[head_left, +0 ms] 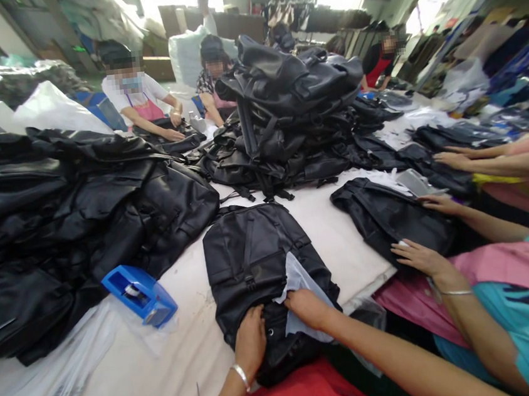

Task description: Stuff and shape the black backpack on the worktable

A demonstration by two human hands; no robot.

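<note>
The black leather-look backpack (263,267) lies on the pale table (195,322), long axis near to far, the left hand (251,339) at its near left, grip unclear, the right hand (307,308) near right, pinching a thin white sheet (299,276).

Unreadable dark lettering (528,296) on a teal shirt (508,330), unreadable print (70,390) on plastic bags (88,342)

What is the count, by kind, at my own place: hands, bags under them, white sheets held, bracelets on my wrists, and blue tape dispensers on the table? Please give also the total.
Your hands: 2 (left hand, right hand)
Black bag under them: 1
White sheet in the right hand: 1
Silver-coloured bracelet on the left wrist: 1
Blue tape dispenser: 1
Total: 6
</note>
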